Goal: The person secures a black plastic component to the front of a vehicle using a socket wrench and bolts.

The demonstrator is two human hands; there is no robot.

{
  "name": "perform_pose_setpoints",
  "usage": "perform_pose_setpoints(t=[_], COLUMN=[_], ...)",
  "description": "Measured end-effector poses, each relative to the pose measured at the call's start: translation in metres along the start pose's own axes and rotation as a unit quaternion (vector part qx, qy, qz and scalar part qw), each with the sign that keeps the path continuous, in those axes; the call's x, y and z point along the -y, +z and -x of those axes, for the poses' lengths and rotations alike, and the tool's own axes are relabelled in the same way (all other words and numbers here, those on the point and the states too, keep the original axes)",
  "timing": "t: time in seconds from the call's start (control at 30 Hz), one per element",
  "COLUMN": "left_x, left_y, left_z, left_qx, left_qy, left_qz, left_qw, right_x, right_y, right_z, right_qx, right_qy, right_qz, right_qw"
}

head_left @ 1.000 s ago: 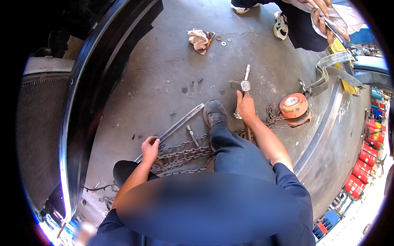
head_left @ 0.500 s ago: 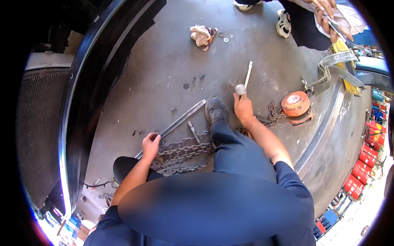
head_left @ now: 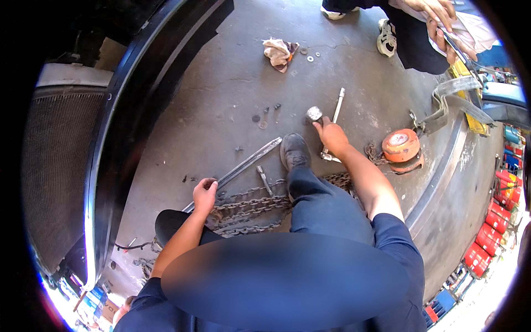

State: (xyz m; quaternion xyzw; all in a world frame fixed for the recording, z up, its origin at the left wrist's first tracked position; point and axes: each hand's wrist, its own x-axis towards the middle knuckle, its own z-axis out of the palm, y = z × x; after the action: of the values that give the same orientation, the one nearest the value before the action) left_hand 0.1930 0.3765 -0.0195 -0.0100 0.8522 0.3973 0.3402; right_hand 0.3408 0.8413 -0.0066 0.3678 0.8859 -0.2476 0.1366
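Low over the floor, my right hand (head_left: 333,136) is closed around a dark metal piece with a round silver end (head_left: 314,114); the rest of it is hidden by the fingers. Beside that hand a slim silver bar tool (head_left: 339,102) with an angled end lies on the floor. My left hand (head_left: 205,195) makes a fist above a long metal bar (head_left: 251,159), thumb uppermost. Something dark shows inside the fist, too hidden to name. Between my hands a short socket extension-like rod (head_left: 264,178) lies near rusty chains (head_left: 249,211) and my shoe (head_left: 295,152).
An orange chain hoist (head_left: 401,145) sits right, attached to a grey strap (head_left: 442,102). Small bolts (head_left: 277,105), washers (head_left: 310,58) and a stained rag (head_left: 280,54) lie farther off. A co-worker's hands (head_left: 442,27) hold something thin at upper right. A dark vehicle panel (head_left: 133,83) borders the left.
My right hand has moved slightly away and to the left with the silver-ended piece, uncovering the near end of the bar tool. My left hand stays put. The view has shifted a little.
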Motion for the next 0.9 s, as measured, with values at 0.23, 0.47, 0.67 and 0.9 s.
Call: perform_pose_setpoints(t=[0.23, 0.47, 0.67, 0.9], left_x=[-0.005, -0.014, -0.036, -0.109], left_y=[-0.008, -0.008, 0.011, 0.061], left_z=[0.006, -0.005, -0.011, -0.017], left_qx=[-0.010, -0.023, -0.009, 0.093], left_qy=[-0.007, -0.010, 0.027, 0.006], left_qz=[-0.041, 0.019, 0.022, 0.107], left_qw=[0.999, 1.000, 0.999, 0.990], right_x=[-0.011, -0.007, 0.003, 0.084], right_y=[-0.034, 0.019, 0.048, 0.014], right_z=[-0.052, -0.050, -0.038, -0.040], right_qx=[-0.150, -0.075, -0.053, 0.144], right_qy=[0.015, -0.149, -0.118, -0.089], right_qz=[0.083, -0.011, -0.030, -0.253], right_qw=[0.985, 0.986, 0.991, 0.953])
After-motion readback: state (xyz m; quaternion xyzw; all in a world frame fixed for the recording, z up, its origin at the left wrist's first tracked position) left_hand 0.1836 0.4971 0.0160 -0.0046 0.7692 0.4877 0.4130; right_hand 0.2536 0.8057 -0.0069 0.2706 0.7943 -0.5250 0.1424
